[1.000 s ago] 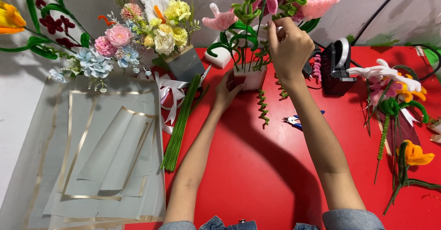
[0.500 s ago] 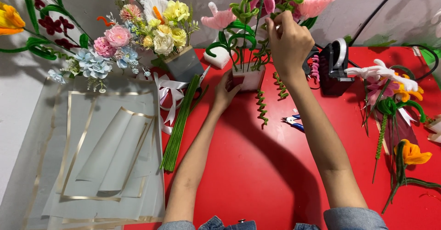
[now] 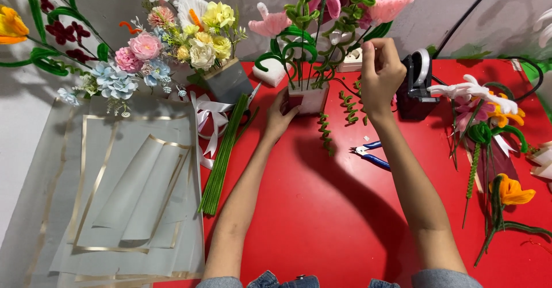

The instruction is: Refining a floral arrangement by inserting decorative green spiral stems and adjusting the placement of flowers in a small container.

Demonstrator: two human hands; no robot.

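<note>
**Around the red table**

The red table [image 3: 322, 225] carries a stack of grey wrapping sheets [image 3: 115, 190] with gold borders at the left edge. Just beside the sheets lies a bundle of green stems [image 3: 221, 153], and a white ribbon [image 3: 207, 124] curls near its upper end. A bouquet [image 3: 190, 41] of pink, yellow and blue flowers leans behind the ribbon in a grey box. Blue-handled pliers [image 3: 370, 153] rest on the bare table. A black tape dispenser [image 3: 415, 87] stands further back, with a white power strip [image 3: 349, 62] near the wall. At the right edge lie loose flowers [image 3: 494, 115], white, orange and green.
</note>
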